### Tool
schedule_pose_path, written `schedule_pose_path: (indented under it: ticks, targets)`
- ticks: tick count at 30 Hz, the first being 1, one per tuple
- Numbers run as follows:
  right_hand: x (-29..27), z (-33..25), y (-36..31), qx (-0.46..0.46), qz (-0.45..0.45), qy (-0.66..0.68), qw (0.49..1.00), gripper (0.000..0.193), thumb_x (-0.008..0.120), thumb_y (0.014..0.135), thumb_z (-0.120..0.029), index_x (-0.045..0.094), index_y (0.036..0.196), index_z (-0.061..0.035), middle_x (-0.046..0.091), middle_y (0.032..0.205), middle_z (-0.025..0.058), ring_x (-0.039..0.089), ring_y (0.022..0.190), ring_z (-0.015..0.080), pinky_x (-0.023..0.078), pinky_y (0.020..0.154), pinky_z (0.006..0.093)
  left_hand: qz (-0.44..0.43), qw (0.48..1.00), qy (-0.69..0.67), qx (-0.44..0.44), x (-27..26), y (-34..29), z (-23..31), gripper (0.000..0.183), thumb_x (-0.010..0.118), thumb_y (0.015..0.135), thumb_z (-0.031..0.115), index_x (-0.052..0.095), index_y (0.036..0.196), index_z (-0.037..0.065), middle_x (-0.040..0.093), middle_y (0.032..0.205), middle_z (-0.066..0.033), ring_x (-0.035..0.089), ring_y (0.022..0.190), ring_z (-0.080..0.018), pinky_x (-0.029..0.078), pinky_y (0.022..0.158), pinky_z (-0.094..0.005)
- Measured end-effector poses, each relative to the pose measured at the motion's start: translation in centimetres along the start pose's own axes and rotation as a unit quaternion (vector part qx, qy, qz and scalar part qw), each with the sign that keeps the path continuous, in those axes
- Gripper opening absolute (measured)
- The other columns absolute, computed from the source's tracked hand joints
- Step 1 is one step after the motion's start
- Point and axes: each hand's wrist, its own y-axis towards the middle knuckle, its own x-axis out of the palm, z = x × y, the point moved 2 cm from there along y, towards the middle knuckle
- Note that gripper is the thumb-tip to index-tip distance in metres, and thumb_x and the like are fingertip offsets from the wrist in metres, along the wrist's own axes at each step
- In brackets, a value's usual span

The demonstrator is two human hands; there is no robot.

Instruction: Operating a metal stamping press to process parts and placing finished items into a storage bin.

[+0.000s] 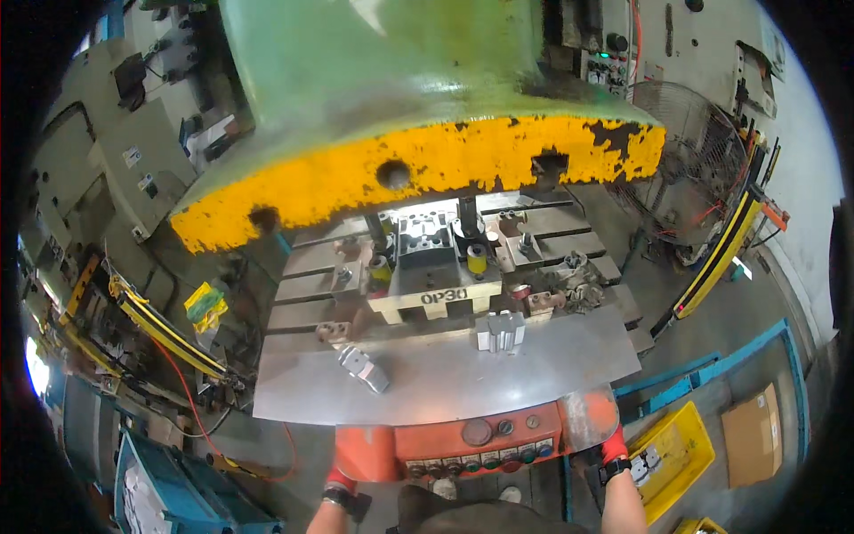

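Note:
My left hand (340, 481), in a red glove, is at the left end of the orange-red control box (480, 436), beside its rounded hood (366, 452). On the other end, my right hand (614, 447), also red-gloved, reaches to the right hood (589, 416). The fingers of both hands are hidden. Beyond the box, a small silver metal part (363, 368) lies slanted on the steel plate (427, 392). A cluster of upright silver parts (501, 331) stands farther right on it. Behind them sits a pale die block (436, 301) with two yellow cylinders.
The press ram's chipped yellow edge (463, 156) hangs over the die. A bunched rag (580, 283) lies right of it. Yellow-black guard posts (725, 236) flank the press. A large fan (685, 160), a yellow bin (676, 458) and a cardboard box (752, 436) are at the right.

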Motion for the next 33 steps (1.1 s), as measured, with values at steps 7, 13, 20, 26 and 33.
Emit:
schedule_pose_path:
  ticks: [7, 13, 20, 26, 33]
  targets:
    - [-0.1, -1.4, 0.1, -0.03, 0.014, 0.03, 0.999, 0.029, 0.059, 0.097, -0.02, 0.067, 0.12, -0.005, 0.068, 0.126, 0.0084, 0.063, 0.111, 0.0183, 0.049, 0.097, 0.0318, -0.003, 1.0, 0.018, 0.003, -0.2, 0.0, -0.2, 0.06, 0.071, 0.086, 0.034, 0.055, 0.14, 0.011, 0.066, 0.127, -0.0178, 0.062, 0.12, -0.0323, 0.049, 0.1, -0.0441]
    - [-0.9, -3.0, -1.4, 0.026, 0.017, 0.048, 0.998, 0.029, 0.058, 0.097, -0.018, 0.066, 0.122, -0.0054, 0.066, 0.128, 0.0078, 0.062, 0.113, 0.0181, 0.047, 0.1, 0.032, -0.011, 0.999, 0.038, 0.006, -0.5, -0.6, -0.9, 0.059, 0.07, 0.087, 0.035, 0.056, 0.139, 0.011, 0.067, 0.126, -0.0174, 0.062, 0.12, -0.0324, 0.049, 0.099, -0.0439]
    - [-0.9, -3.2, -1.0, -0.058, 0.005, 0.071, 0.996, 0.036, 0.056, 0.098, -0.016, 0.059, 0.132, -0.0032, 0.065, 0.13, 0.0093, 0.062, 0.113, 0.019, 0.048, 0.099, 0.0328, -0.089, 0.981, 0.168, 0.024, -4.0, -0.4, 1.2, 0.057, 0.069, 0.087, 0.035, 0.057, 0.138, 0.012, 0.067, 0.126, -0.017, 0.063, 0.119, -0.0326, 0.049, 0.099, -0.0436]
    - [-1.5, -2.3, -3.8, 0.08, 0.022, 0.252, 0.964, 0.034, 0.058, 0.098, -0.017, 0.062, 0.128, -0.0017, 0.066, 0.127, 0.0108, 0.063, 0.112, 0.0194, 0.05, 0.095, 0.0349, -0.072, 0.923, 0.349, -0.144, -13.1, 6.7, 14.2, 0.041, 0.071, 0.083, 0.041, 0.073, 0.099, 0.003, 0.073, 0.098, -0.0178, 0.07, 0.091, -0.0319, 0.053, 0.081, -0.0421]
    - [-0.7, 0.0, -8.5, 0.17, 0.092, 0.232, 0.953, 0.038, 0.078, 0.081, -0.012, 0.066, 0.116, 0.0003, 0.071, 0.102, 0.009, 0.064, 0.093, 0.0201, 0.051, 0.083, 0.0347, 0.127, 0.931, 0.296, 0.172, -11.5, 19.5, 35.7, 0.051, 0.073, 0.08, 0.048, 0.07, 0.108, 0.005, 0.071, 0.1, -0.0202, 0.068, 0.096, -0.0378, 0.052, 0.083, -0.0459]
